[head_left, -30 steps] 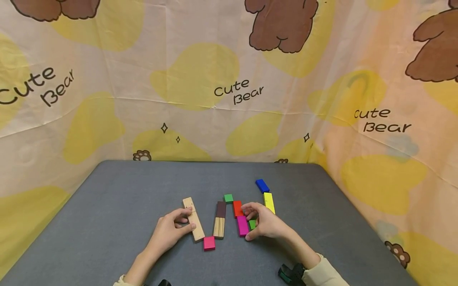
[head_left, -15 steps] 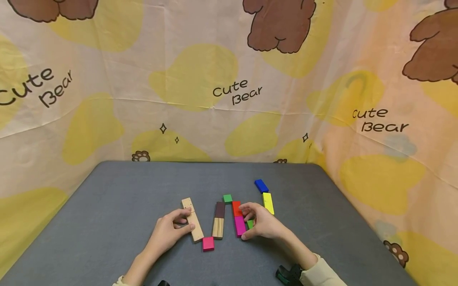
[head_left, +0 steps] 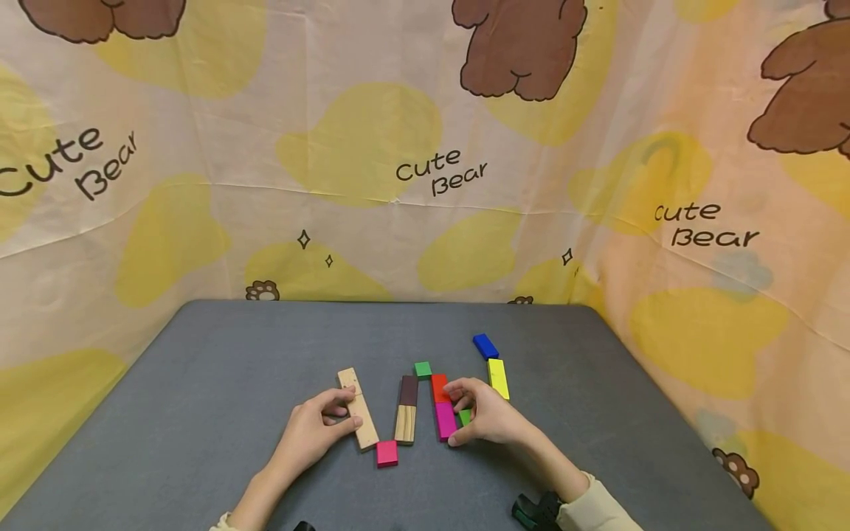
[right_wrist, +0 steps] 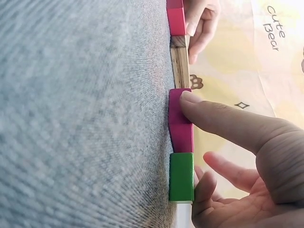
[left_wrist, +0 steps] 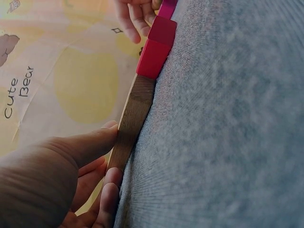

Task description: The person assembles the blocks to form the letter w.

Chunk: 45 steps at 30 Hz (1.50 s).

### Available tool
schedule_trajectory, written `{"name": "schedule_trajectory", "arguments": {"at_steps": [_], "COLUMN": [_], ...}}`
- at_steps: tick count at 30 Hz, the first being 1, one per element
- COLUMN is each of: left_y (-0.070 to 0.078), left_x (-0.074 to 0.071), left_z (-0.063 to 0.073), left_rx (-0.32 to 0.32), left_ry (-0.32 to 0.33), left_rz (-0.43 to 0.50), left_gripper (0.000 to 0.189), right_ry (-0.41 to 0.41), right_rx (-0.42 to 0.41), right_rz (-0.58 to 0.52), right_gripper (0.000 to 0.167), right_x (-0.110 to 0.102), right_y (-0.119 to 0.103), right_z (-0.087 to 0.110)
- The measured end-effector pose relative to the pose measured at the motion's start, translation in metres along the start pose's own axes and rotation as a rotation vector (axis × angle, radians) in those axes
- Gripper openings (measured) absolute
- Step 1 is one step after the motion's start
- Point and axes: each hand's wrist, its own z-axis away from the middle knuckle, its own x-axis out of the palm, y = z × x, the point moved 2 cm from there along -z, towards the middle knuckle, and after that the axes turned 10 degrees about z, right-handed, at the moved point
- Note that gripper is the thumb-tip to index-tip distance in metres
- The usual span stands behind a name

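Note:
In the head view my left hand lies beside two pale wooden blocks placed end to end. Its thumb and a fingertip touch their left side. My right hand reaches over a red block and a magenta block, which line up end to end. The right thumb rests on the near end of the magenta block in the right wrist view, and the other fingers are loosely bent. A green block sits against the magenta one, partly hidden by this hand in the head view.
A pink block bridges the near ends of the pale blocks and a striped wooden block. Beyond that lie a dark brown block and a small green block. Yellow and blue blocks extend farther right.
The magenta block has shifted slightly left, into line with the red block, with my right hand moving along. My left hand stays at the pale blocks.

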Motion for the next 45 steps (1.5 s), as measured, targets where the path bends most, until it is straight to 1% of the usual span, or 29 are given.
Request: {"name": "schedule_trajectory", "arguments": {"at_steps": [9,16,19,22,24,27,29,32,36,40,45], "left_y": [0.002,0.001,0.001,-0.001,-0.002,-0.003,-0.003,-0.003,-0.003,-0.003,-0.003], "left_x": [0.001,0.003,0.003,0.002,0.001,0.001,0.0,0.0,-0.001,-0.002,0.0], "left_z": [0.001,0.001,0.001,0.0,-0.001,-0.002,-0.003,-0.003,-0.003,-0.003,-0.002], "left_rx": [-0.008,-0.01,-0.012,-0.018,-0.02,-0.014,-0.006,-0.001,-0.002,0.005,-0.008], "left_ry": [-0.005,-0.006,-0.007,-0.009,-0.007,-0.003,0.0,-0.002,-0.005,-0.006,-0.017], "left_rz": [0.009,0.005,0.003,0.001,-0.004,-0.007,-0.013,-0.017,-0.021,-0.018,-0.003], "left_gripper": [0.04,0.04,0.04,0.04,0.04,0.042,0.042,0.042,0.042,0.043,0.044], "right_ry": [-0.005,-0.023,-0.023,-0.02,-0.014,0.028,0.071,0.15,0.233,0.291,0.337], "right_rx": [0.007,0.004,0.002,-0.004,-0.011,-0.023,-0.029,-0.012,0.04,0.07,0.103], "right_rz": [-0.002,0.016,0.01,-0.027,-0.081,-0.123,-0.125,-0.116,-0.173,-0.192,-0.155], "right_gripper": [0.067,0.058,0.058,0.059,0.059,0.059,0.058,0.054,0.048,0.046,0.045], "right_x": [-0.001,-0.001,-0.002,-0.004,-0.006,-0.01,-0.014,-0.019,-0.021,-0.017,-0.012], "right_y": [0.002,0.003,0.003,0.002,0.0,-0.003,-0.005,-0.004,-0.003,0.001,0.008], "right_z": [0.002,0.003,0.004,0.006,0.008,0.014,0.018,0.026,0.036,0.041,0.043]}}
